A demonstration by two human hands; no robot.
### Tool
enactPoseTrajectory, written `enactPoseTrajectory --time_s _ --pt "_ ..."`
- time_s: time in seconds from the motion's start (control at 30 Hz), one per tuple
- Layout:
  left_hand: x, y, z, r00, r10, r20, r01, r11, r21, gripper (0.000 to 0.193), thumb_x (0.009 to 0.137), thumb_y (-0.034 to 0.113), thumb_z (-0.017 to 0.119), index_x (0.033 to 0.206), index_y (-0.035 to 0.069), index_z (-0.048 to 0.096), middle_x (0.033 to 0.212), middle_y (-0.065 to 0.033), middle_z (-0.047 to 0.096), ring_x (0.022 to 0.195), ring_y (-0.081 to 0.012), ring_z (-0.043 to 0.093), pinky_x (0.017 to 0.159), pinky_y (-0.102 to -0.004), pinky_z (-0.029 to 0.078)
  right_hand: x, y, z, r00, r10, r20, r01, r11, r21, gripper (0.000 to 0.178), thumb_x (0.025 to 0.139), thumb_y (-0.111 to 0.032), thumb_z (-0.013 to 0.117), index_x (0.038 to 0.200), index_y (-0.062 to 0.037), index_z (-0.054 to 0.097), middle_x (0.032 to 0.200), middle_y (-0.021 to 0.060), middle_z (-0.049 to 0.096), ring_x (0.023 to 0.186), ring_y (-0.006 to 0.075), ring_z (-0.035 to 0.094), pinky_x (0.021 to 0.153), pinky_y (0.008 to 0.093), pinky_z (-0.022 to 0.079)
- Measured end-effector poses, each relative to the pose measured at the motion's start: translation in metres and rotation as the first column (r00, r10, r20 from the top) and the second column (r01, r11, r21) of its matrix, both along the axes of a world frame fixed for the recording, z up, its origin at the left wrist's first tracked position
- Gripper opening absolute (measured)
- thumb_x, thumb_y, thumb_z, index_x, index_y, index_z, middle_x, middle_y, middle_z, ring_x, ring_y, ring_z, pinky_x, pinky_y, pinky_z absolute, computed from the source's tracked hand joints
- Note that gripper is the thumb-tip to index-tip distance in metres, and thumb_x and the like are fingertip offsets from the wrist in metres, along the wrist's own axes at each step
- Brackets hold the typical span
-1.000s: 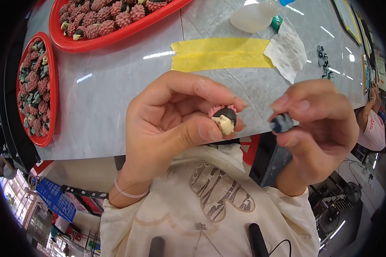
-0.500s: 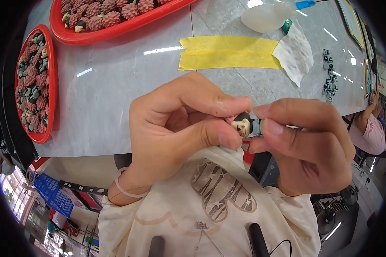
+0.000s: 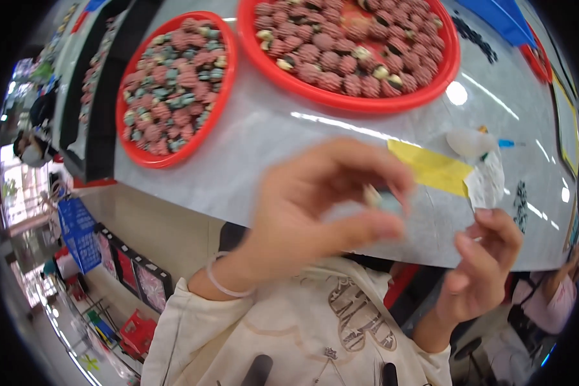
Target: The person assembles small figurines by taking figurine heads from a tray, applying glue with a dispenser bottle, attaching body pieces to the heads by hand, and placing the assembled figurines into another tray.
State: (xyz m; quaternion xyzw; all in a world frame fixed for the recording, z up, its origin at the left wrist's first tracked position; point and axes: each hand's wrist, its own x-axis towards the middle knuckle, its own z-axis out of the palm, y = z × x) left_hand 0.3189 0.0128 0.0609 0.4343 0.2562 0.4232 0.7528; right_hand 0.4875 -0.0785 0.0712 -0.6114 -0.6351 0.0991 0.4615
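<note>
Smeared by motion, my left hand (image 3: 302, 212) holds a small figurine (image 3: 383, 199) with a pale and a grey-blue part between thumb and fingers. My right hand (image 3: 476, 273) is off it, to the right near the table edge, its fingers apart and nothing in them. Ahead on the left, a red oval tray (image 3: 230, 71) is filled with small pink and grey-blue figurines. A larger red oval tray (image 3: 341, 101) farther off holds many pink, ridged pieces with cream and black parts.
Yellow tape (image 3: 428, 167) lies on the grey table beside a crumpled white tissue (image 3: 489, 183). Behind the tissue is a translucent squeeze bottle (image 3: 466, 143) with a blue tip. Small dark pieces (image 3: 521, 206) lie right of it. A blue bin (image 3: 495, 18) stands far right. Another person (image 3: 550, 299) sits at right.
My hands have parted: the right let go of the figurine and moved right and down, while the left keeps it. The view has swung left, showing more of both trays.
</note>
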Motion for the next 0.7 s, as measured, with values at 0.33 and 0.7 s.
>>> enactPoseTrajectory --time_s 0.33,0.7 --pt "-0.103 0.093 0.007 0.260 0.844 -0.469 0.541 0.275 0.795 0.025 0.074 0.012 0.054 0.098 0.012 0.056 0.099 -0.0077 0.053 0.092 -0.0249 0.049 0.080 -0.0337 0.038 0.030 -0.008 -0.011 0.997 -0.075 0.004 0.075 0.996 -0.053 0.029 0.084 -0.023 0.045 0.091 0.0037 0.053 0.096 0.0132 0.047 0.076 0.0167 0.043 0.065 0.0246 0.034" --pt "-0.124 0.095 0.010 0.048 0.893 -0.448 0.330 0.409 0.850 0.022 0.075 0.017 0.053 0.095 0.009 0.055 0.104 -0.0056 0.050 0.096 -0.0222 0.048 0.081 -0.0306 0.037 0.057 -0.033 -0.013 0.936 -0.344 0.072 0.352 0.921 -0.167 0.020 0.079 -0.005 0.048 0.097 0.0033 0.052 0.101 0.0094 0.048 0.087 0.0153 0.044 0.074 0.0242 0.035"
